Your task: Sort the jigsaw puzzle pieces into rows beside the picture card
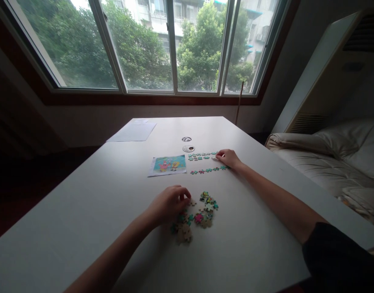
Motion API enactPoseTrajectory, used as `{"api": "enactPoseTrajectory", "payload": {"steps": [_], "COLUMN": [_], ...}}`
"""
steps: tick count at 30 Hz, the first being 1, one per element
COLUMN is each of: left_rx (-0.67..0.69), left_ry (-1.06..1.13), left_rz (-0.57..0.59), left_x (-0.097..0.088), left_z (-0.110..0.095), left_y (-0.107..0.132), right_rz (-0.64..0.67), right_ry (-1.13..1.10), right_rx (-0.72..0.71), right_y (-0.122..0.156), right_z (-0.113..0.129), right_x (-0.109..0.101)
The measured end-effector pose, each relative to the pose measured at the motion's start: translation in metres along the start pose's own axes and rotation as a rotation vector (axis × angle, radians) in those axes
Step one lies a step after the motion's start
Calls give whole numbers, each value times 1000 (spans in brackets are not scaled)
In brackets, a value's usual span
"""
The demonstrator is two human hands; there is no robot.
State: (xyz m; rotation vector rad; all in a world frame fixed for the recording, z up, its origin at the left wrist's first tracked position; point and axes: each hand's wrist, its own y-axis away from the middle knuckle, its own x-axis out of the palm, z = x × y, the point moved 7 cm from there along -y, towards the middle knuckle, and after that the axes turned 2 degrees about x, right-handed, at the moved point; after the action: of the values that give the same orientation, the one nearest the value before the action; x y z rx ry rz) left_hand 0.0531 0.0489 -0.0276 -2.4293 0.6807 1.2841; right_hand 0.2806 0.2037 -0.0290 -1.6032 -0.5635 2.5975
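Note:
My left hand is over the near pile of jigsaw pieces, its fingers bent together at a tan puzzle piece. Beside it lies a second loose heap of jigsaw pieces, green, yellow, pink and tan. Farther off, my right hand pinches a pale puzzle piece at the right end of the upper rows of pieces. A lower row of spaced pieces runs below, its right end close under the right wrist. Left of the rows is a picture sheet with cartoon figures on blue.
The white table narrows toward the window wall. Two round fittings sit in its top past the rows. White paper lies at the far left corner. A padded pale sofa stands to the right, and a thin stick leans behind the table.

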Motion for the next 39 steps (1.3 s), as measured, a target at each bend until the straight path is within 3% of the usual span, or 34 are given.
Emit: {"api": "enactPoseTrajectory", "payload": {"steps": [9, 24, 30, 39], "left_rx": [-9, -17, -16, -18], "left_ry": [-7, 2, 2, 116], "left_rz": [4, 41, 28, -37], "left_x": [-1, 3, 6, 6], "left_z": [0, 2, 5, 5], "left_y": [1, 0, -1, -1], "right_rz": [31, 6, -28, 43], "right_ry": [40, 80, 49, -206], "right_rx": [13, -8, -114, -424], "right_y": [-10, -4, 26, 106], "right_z": [-1, 3, 38, 121], "right_x": [16, 7, -4, -13]}}
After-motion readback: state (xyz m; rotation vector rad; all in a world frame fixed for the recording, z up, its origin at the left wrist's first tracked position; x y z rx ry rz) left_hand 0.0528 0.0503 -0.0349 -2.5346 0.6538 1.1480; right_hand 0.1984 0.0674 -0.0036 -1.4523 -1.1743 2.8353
